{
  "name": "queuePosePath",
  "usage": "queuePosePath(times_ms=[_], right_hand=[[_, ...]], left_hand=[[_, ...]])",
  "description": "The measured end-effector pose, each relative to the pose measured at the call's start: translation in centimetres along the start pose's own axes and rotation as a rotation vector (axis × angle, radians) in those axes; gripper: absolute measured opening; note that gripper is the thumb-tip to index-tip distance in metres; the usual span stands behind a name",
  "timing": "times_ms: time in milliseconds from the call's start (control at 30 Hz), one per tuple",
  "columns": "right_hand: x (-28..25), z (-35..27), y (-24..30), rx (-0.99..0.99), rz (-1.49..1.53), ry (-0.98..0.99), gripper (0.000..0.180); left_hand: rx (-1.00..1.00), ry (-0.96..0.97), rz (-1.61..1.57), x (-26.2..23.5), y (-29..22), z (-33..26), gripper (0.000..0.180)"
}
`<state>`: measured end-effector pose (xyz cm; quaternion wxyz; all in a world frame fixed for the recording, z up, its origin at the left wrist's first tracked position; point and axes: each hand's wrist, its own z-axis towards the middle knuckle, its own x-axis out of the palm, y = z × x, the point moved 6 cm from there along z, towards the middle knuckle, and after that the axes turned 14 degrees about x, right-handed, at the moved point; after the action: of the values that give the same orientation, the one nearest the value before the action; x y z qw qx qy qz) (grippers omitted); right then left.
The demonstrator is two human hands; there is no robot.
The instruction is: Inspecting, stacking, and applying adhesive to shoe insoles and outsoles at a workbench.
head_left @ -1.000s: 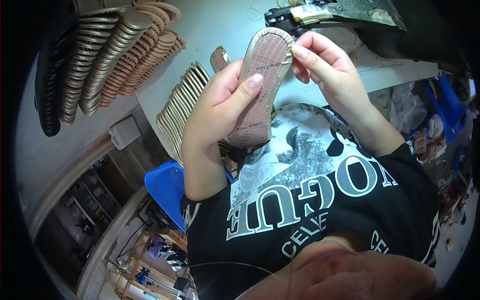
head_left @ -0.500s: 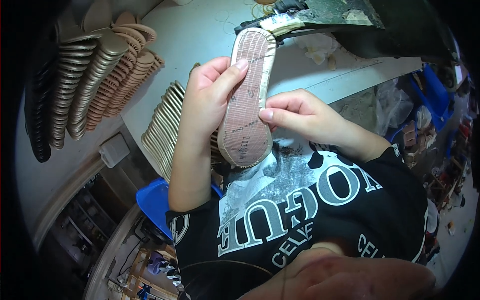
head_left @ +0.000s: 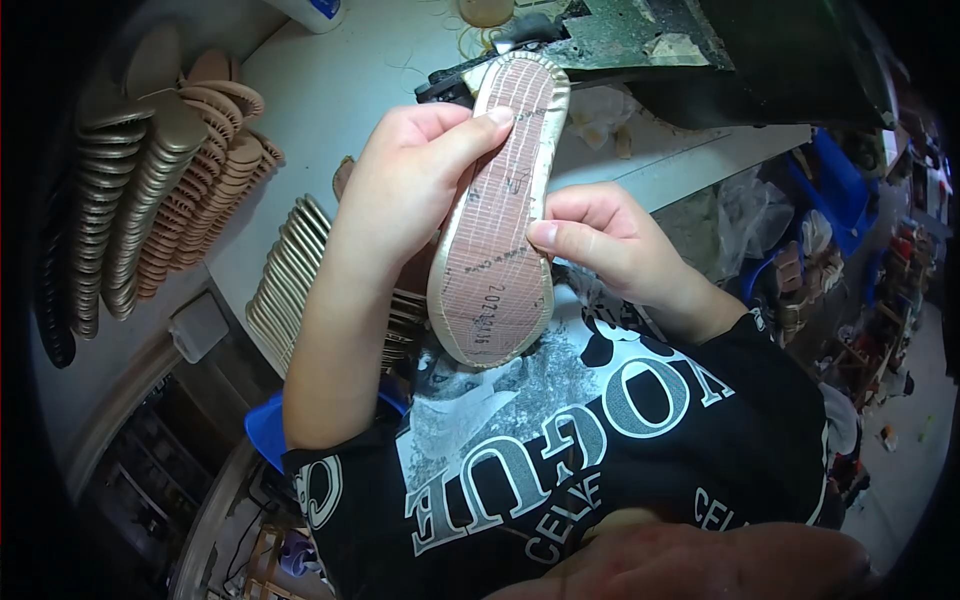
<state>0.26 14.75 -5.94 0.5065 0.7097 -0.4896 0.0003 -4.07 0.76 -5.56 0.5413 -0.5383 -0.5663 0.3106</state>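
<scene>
Left hand [head_left: 400, 190] clamped round insole [head_left: 500, 215] edge, right hand [head_left: 600, 245] pinching opposite side; held upright above surface [head_left: 330, 100], before chest. Probably light, thin, bendy; best gripped along rims. Insole stacks [head_left: 160, 190] nearby.

The shoe sole [head_left: 500, 215] stands lengthwise between the two hands, its far end toward the machine [head_left: 700, 50] at the back of the table [head_left: 340, 90]. The left hand [head_left: 405, 195] lies along its left edge, fingers [head_left: 470, 135] reaching across the upper part. The right hand [head_left: 610, 245] sits at its right edge, lower down, fingers [head_left: 560, 238] touching the face. Left of the left fingers, a row of soles [head_left: 285, 280] stands on the table; farther left lie stacked soles [head_left: 150, 190].
</scene>
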Motion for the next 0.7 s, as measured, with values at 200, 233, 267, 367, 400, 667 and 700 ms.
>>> queuePosePath(times_ms=[200, 233, 267, 367, 400, 667, 700], right_hand=[[0.7, 0.4, 0.5, 0.061, 0.016, 0.015, 0.021], [1.0, 0.7, 0.7, 0.081, -0.024, 0.056, 0.02], [0.9, 1.1, 0.8, 0.085, 0.019, 0.072, 0.021], [0.1, 1.7, 1.1, 0.011, 0.041, 0.038, 0.021], [0.0, 2.0, 1.3, -0.023, 0.046, 0.033, 0.022], [-5.1, -0.6, 2.4, -0.018, 0.082, -0.127, 0.025], [-5.1, -1.1, 2.4, -0.048, 0.002, -0.201, 0.026]], left_hand=[[-0.027, -0.088, -0.025, -0.6, -0.2, -1.2, 0.025], [-0.033, -0.08, -0.025, -0.7, -0.3, -1.1, 0.025], [-0.029, -0.104, -0.055, -0.9, -0.6, -0.9, 0.025], [-0.016, -0.138, -0.019, -1.3, -0.6, -0.2, 0.026], [-0.015, -0.155, 0.007, -1.5, -0.5, 0.0, 0.027], [-0.168, 0.023, 0.265, -0.1, -1.5, 1.0, 0.046], [-0.189, 0.026, 0.333, -0.2, -1.7, 1.2, 0.047]])
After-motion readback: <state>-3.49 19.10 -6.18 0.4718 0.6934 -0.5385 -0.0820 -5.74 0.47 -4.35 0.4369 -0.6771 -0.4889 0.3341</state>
